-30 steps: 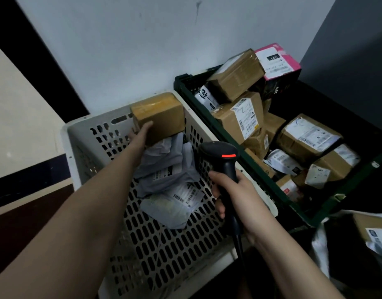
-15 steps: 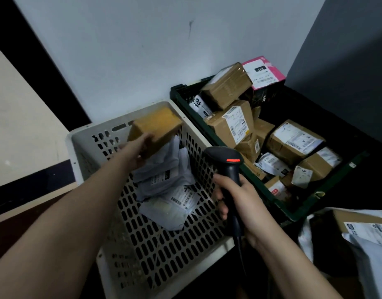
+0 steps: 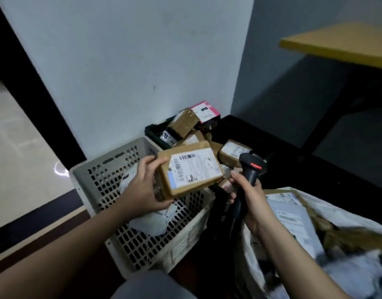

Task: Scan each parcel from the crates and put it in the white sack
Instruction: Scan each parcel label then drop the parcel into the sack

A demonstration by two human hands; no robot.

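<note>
My left hand (image 3: 142,188) grips a brown cardboard parcel (image 3: 191,169) by its left end, holding it above the white perforated crate (image 3: 112,169) with its white shipping label facing up. My right hand (image 3: 247,197) grips the handle of a black barcode scanner (image 3: 251,169), whose red-lit head sits just right of the parcel. A few grey mailer bags (image 3: 151,223) lie in the white crate. The dark green crate (image 3: 152,131) behind holds several brown boxes and a pink-topped box (image 3: 205,111). The white sack (image 3: 341,214) stands open at the lower right with parcels inside.
A white wall rises directly behind both crates. A wooden tabletop (image 3: 341,46) juts out at the upper right, with a dark leg below it. Pale floor (image 3: 20,152) lies to the left beyond a dark strip.
My left hand lifted the brown parcel out of the white crate and turned it label-up towards the scanner. The view swung up and right, bringing the sack and tabletop into sight.
</note>
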